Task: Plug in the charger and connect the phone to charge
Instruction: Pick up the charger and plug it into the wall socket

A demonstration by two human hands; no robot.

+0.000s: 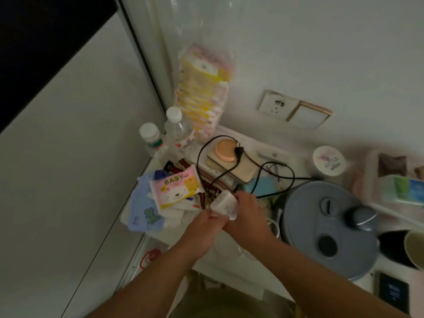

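Both hands on a white charger [222,204] at table [158,235] centre, clutter all round.
Left hand [202,226] and right hand [246,214] each keep a grip pinched on the charger; wall socket [278,104] at 1 o'clock, well apart. Two water bottles [179,131] at 11, one grey cooker [330,228] crowding 3, one baby-wipes pack [177,188] at 9; the table's near edge alone has open room.

You're working in dim, flat indoor light with a greenish-grey cast; no lamp is in view and shadows are faint. Your hands and the white object they hold are smeared by motion blur. Wide-angle distortion bends the wall [321,42] lines, and the right edge goes soft
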